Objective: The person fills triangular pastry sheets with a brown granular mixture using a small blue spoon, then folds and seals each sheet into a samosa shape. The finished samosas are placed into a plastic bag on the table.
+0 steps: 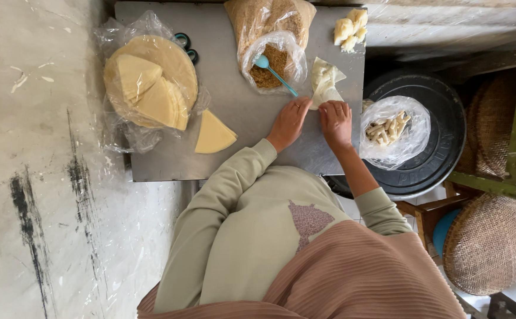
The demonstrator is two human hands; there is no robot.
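Lots going on around the grey bench [234,118]. On its left side there's a clear bag [122,127] with a stack of pale round wrappers [151,80], and one cut wedge [213,134] lies loose just beside it. Further back, a bag of brown crumbs [272,59] with a blue spoon [272,72] stuck in. Off to the right, a black round tray [441,147] carries a bag of pale sticks [391,129], woven baskets [491,242] nearby.

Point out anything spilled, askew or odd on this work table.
Nothing is spilled. One wrapper wedge lies apart from the bagged stack, and scissors are half hidden behind that bag. Both hands, left hand and right hand, press the folded wrapper.
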